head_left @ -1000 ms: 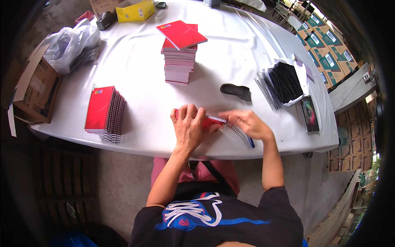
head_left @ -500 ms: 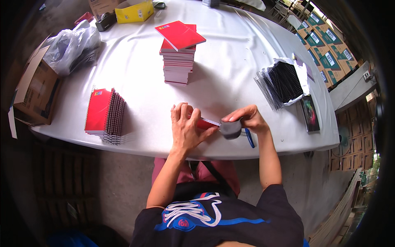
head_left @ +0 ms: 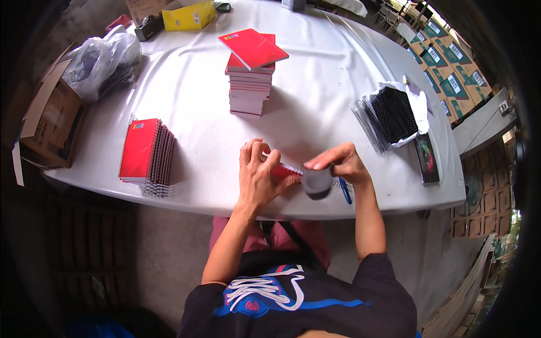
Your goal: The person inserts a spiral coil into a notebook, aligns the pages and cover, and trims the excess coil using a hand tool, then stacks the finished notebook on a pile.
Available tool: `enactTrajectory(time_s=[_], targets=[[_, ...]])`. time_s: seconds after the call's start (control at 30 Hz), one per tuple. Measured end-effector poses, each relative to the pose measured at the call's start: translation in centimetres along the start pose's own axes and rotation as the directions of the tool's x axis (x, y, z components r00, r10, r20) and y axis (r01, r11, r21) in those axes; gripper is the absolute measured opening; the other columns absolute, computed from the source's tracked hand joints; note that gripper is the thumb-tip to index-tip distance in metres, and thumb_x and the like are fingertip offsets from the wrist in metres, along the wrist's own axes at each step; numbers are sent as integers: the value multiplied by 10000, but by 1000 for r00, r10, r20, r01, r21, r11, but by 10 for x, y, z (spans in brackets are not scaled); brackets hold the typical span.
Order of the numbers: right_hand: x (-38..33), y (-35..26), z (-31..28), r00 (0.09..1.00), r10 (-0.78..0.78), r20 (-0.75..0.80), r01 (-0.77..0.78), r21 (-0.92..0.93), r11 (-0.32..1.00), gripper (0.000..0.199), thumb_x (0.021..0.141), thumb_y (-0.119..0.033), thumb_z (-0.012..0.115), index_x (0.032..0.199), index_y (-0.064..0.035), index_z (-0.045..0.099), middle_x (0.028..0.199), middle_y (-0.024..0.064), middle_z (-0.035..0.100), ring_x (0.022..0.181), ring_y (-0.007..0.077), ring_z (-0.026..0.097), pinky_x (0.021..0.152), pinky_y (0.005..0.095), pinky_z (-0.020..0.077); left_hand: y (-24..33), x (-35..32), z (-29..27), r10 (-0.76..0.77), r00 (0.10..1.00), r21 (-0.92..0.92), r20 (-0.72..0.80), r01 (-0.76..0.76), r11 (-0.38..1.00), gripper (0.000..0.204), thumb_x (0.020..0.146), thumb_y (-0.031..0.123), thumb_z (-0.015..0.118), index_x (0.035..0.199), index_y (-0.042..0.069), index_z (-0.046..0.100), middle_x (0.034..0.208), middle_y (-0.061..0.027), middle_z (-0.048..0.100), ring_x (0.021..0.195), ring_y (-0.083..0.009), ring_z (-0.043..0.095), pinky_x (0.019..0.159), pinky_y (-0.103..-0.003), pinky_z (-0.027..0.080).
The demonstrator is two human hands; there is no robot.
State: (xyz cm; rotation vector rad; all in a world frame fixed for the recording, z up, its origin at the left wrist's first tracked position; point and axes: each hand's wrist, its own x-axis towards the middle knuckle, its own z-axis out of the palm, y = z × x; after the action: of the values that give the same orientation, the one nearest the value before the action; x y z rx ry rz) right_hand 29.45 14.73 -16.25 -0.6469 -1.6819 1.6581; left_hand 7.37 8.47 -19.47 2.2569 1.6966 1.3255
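With its fingers wrapped round it, my left hand [head_left: 256, 179] holds a small red notebook [head_left: 282, 171] on the table near the front edge, its pale edge facing up and right. My right hand [head_left: 342, 161] grips a dark grey rounded object [head_left: 318, 183], smeared by motion, against the notebook's right end; its kind I cannot make out. Just under the right hand lies a blue-handled tool [head_left: 345, 191], partly hidden. A tall stack of red notebooks [head_left: 248, 93] stands beyond my hands, the top ones turned askew. To the left is a pile of spiral-bound red notebooks [head_left: 137, 149].
Black spiral coils [head_left: 391, 115] lie in white wrapping at the right, beside a dark flat box [head_left: 426, 160]. At the left stand an open cardboard box [head_left: 53, 127] and a clear plastic bag [head_left: 104, 62]. A yellow box [head_left: 189, 16] sits at the back.
The grey object in my right hand has tipped and shifted slightly down. My left hand keeps its hold on the notebook. The whole view has shifted a little.
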Motion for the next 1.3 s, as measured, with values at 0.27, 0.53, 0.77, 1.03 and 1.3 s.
enactTrajectory(time_s=[0.27, 0.53, 0.77, 1.03, 1.3], targets=[[2, 8, 12, 994, 30, -103, -37, -65, 997, 235, 718, 58, 617, 937, 47, 700, 885, 147, 700, 825, 182, 661, 799, 275, 511, -8, 3, 3, -1, 998, -59, -64, -3, 998, 616, 450, 473, 881, 733, 45, 540, 1169, -165, 380, 1116, -352, 395, 890, -450, 397], [16, 6, 15, 987, 122, -104, -146, -262, 954, 281, 710, 79, 559, 942, 27, 709, 925, 121, 706, 847, 147, 657, 806, 248, 512, -15, -2, 7, -146, 989, -309, 17, 144, 940, 647, 482, 398, 892, 893, 57, 526, 1149, -173, 356, 1022, -357, 466, 748, -444, 503], [20, 10, 19, 990, 73, -119, -91, -156, 984, 265, 729, 35, 618, 981, 22, 700, 863, 89, 707, 790, 106, 629, 749, 230, 501, -24, -7, 18, -182, 983, -462, 13, 167, 871, 846, 465, 382, 911, 1019, 59, 359, 1091, -138, 372, 1054, -272, 408, 838, -380, 440], [26, 3, 28, 989, 94, -112, -119, -246, 962, 294, 703, 66, 553, 955, 36, 703, 851, 96, 705, 750, 121, 638, 733, 241, 514, -31, -9, 18, -301, 943, -550, 141, 327, 768, 971, 409, 350, 943, 1057, 37, 290, 1047, -99, 371, 982, -223, 431, 857, -339, 418], [33, 1, 38, 986, 51, -158, -108, -375, 921, 284, 692, 34, 566, 934, 13, 713, 853, 89, 708, 760, 113, 644, 729, 231, 508, -28, -9, 16, -284, 941, -553, 186, 339, 761, 1006, 422, 386, 933, 1090, 45, 262, 1069, -113, 296, 1032, -242, 388, 902, -335, 390]])
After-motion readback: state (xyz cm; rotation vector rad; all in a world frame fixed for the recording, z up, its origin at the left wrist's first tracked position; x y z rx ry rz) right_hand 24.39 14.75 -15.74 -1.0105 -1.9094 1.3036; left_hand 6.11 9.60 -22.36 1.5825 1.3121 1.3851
